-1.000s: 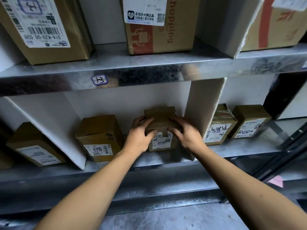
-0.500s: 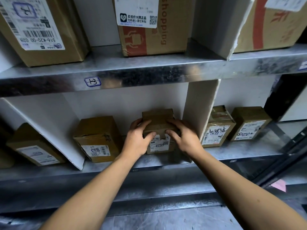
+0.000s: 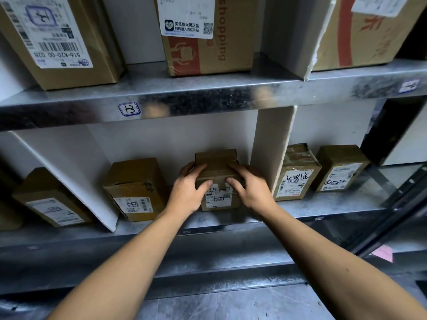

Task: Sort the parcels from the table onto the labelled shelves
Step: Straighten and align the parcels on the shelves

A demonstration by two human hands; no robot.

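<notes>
Small parcel: A little brown box sits in the middle of the frame, on the lower shelf. It has a white sticker on its front.
Left hand: The left hand holds the left side of the box. Its fingers curl over the top and its thumb presses the front.
Right hand: The right hand holds the right side the same way, with its thumb on the front by the sticker.
Slot: The box is between a slanted white board at the left and an upright white board just to its right.
Shelf tag: A small white tag with a blue frame and pen marks is stuck on the shiny edge of the upper shelf, up and left of the box.
Neighbour: A bigger brown box stands in the same slot, just left of the left hand.
Right slot: Past the upright board stand a taped box with black pen marks and a plain box, side by side.
Far left: One more brown box sits at the left edge, past the slanted board.
Top: A box with a barcode, a box with red print and a box with a red stripe stand on the upper shelf.
</notes>
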